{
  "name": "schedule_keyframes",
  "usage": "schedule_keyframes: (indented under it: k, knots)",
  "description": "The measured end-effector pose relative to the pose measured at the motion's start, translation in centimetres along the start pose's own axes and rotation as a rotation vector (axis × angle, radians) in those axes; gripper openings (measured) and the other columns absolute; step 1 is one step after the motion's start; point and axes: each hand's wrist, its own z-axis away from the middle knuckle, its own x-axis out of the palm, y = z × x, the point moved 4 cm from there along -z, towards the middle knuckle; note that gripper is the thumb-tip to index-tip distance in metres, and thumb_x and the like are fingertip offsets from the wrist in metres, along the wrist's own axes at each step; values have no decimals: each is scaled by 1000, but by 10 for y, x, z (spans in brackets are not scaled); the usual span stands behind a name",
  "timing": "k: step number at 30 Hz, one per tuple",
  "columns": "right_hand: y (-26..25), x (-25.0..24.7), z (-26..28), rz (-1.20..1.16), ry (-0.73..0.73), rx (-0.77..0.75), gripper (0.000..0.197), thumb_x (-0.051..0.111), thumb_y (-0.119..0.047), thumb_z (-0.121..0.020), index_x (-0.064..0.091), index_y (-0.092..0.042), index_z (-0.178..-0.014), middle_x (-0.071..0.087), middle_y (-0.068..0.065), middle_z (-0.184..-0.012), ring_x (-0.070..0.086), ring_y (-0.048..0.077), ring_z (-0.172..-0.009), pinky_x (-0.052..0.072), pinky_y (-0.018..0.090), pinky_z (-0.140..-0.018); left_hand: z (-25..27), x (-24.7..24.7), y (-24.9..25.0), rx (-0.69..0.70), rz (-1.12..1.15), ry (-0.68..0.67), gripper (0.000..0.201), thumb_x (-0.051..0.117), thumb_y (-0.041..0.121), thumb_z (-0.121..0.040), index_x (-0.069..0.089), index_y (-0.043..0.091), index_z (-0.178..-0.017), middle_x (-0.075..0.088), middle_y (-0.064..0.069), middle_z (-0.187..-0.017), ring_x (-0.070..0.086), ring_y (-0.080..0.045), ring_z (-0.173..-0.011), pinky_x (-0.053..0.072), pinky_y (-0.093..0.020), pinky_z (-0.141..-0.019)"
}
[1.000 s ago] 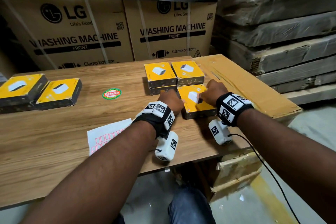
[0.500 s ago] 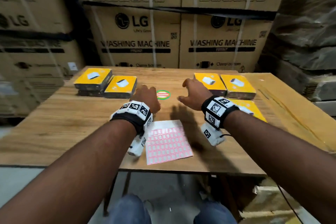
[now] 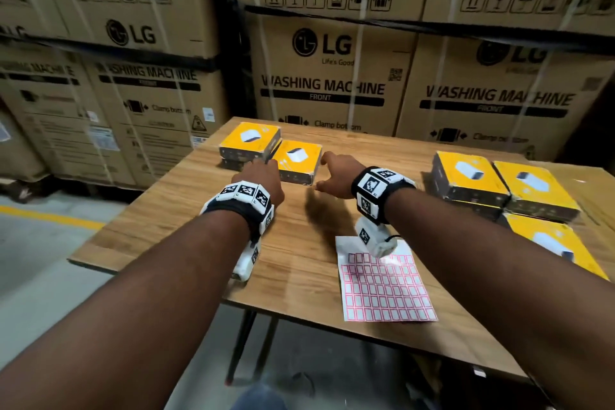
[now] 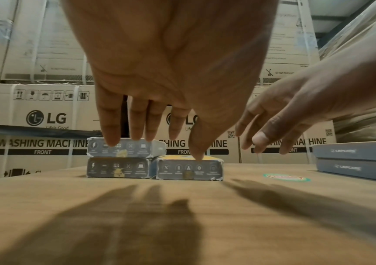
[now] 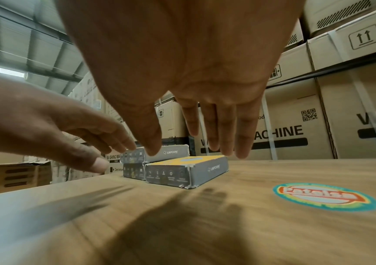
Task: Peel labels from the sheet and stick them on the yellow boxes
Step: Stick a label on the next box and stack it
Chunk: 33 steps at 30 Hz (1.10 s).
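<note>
Wooden table: both hands spread empty near single yellow box, label sheet long axis running away.

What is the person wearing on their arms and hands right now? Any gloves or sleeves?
No gloves or sleeves; the forearms are bare. The left hand and right hand each have a black wrist strap carrying white square tiles printed with black fiducial patterns. A white camera module hangs under each wrist; a thin black cable leaves the right one.
</note>
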Motion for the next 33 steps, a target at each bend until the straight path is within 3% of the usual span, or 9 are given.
schedule_keyframes:
  k: [3,11,17,20,23,26,29,33]
  knots:
    - [-7,6,-12,-20,-16,21,64,67,-37,-89,39,-8,-139,57,18,-130,57,34,-116,48,36,-88,-16,1,-2,16,39,-29,51,66,32,-86,46,14,-129,50,-14,-129,51,-34,-121,50,-48,-93]
    - [-10,33,-43,11,-145,38,78,65,-35,-88,24,-13,-151,50,20,-141,51,36,-127,46,38,-99,-44,18,11,-13,137,-68,51,68,28,-85,46,10,-127,54,-17,-129,58,-36,-115,53,-43,-88]
    - [-8,30,-52,11,-163,60,65,66,-37,-87,38,-9,-139,53,18,-135,54,35,-121,47,37,-92,-47,19,12,-51,211,-51,54,73,23,-82,46,11,-127,45,-20,-133,58,-39,-114,51,-42,-90]
    - [-4,25,-50,-77,-88,90,63,73,-32,-83,46,-8,-134,55,16,-134,54,33,-120,47,34,-92,-41,16,10,-77,267,-33,59,77,19,-79,46,13,-129,38,-21,-136,58,-40,-112,50,-43,-94]
    - [-1,16,-41,-160,-12,115,63,80,-28,-76,49,-9,-128,59,13,-125,58,31,-112,48,32,-85,-32,6,13,-44,319,15,61,80,14,-76,47,14,-127,37,-18,-132,59,-42,-109,50,-45,-94]
    - [0,-2,-34,-213,102,104,54,77,-20,-74,51,-11,-121,60,14,-119,59,32,-103,47,30,-79,-21,-13,18,16,390,96,59,79,11,-76,48,15,-126,38,-16,-128,58,-40,-105,49,-43,-91]
    - [3,-26,-20,-237,254,88,44,73,-10,-78,55,-12,-117,62,11,-114,59,29,-101,49,31,-82,-12,-32,22,72,454,204,59,75,9,-77,50,14,-130,40,-15,-126,56,-38,-109,47,-42,-95]
    - [16,-52,-1,-295,385,55,48,81,-16,-74,60,-14,-117,64,5,-112,60,24,-104,44,25,-79,-2,-56,25,94,595,314,56,82,32,-74,58,18,-122,49,-12,-120,53,-31,-111,47,-42,-99]
